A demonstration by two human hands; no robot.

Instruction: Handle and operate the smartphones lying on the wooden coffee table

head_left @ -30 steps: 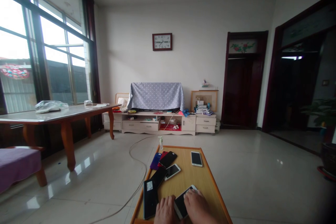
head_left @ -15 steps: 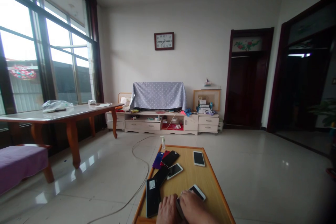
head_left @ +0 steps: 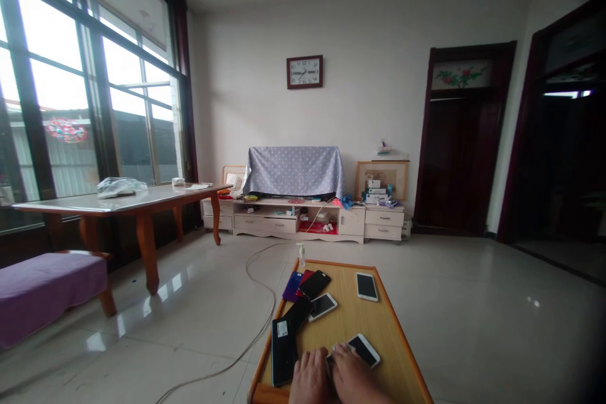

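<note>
On the low wooden table (head_left: 379, 322), both hands rest at its near edge; the left hand (head_left: 310, 379) lies flat and empty, while the right hand (head_left: 353, 375) touches a white phone (head_left: 362, 349) with loosely curled fingers. The phone lies flat, not lifted; farther along the table, the other phones (head_left: 310, 300) lie untouched.

the right half of the low wooden table (head_left: 392, 353) lies bare, open for a hand to pass. the left side is crowded: a black tablet (head_left: 283, 351) by the left hand (head_left: 310, 379), overlapping phones (head_left: 310, 293) beyond, a small bottle (head_left: 301, 254) at the far edge.
</note>
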